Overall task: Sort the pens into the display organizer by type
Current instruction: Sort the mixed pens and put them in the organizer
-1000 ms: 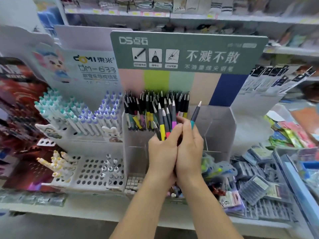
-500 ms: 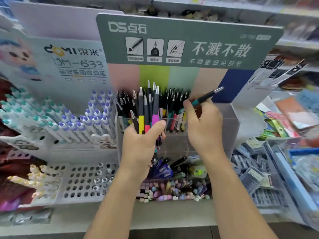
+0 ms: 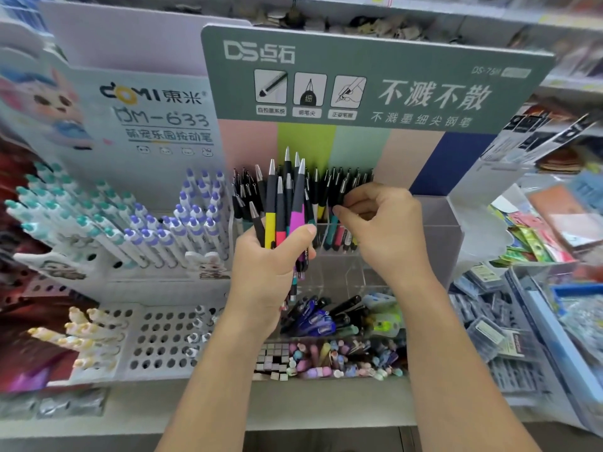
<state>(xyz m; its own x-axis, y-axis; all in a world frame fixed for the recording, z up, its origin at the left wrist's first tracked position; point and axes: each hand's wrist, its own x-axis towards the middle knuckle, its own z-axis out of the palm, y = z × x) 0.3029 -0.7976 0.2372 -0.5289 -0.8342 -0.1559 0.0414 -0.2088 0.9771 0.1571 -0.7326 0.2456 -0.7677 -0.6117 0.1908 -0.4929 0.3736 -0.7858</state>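
My left hand point(image 3: 264, 272) grips a bundle of pens point(image 3: 284, 203) with black tops and yellow, red and magenta barrels, held upright in front of the clear display organizer point(image 3: 437, 230). A row of matching pens point(image 3: 329, 184) stands in the organizer's back left part. My right hand point(image 3: 388, 233) is at the right end of that row. Its thumb and curled forefinger pinch the top of a black pen point(image 3: 341, 194) standing among the others. The organizer's right half holds no pens.
A white rack point(image 3: 98, 223) of teal and purple capped pens stands to the left. Below the organizer lie loose pens point(image 3: 326, 318) and small pastel erasers point(image 3: 342, 360). Small packaged boxes point(image 3: 489, 321) crowd the right. A green header card point(image 3: 375, 83) rises behind.
My right hand carried a teal-barrelled pen away from the bundle and lowered it into the organizer's row. My left hand raised the bundle slightly; the camera moved closer.
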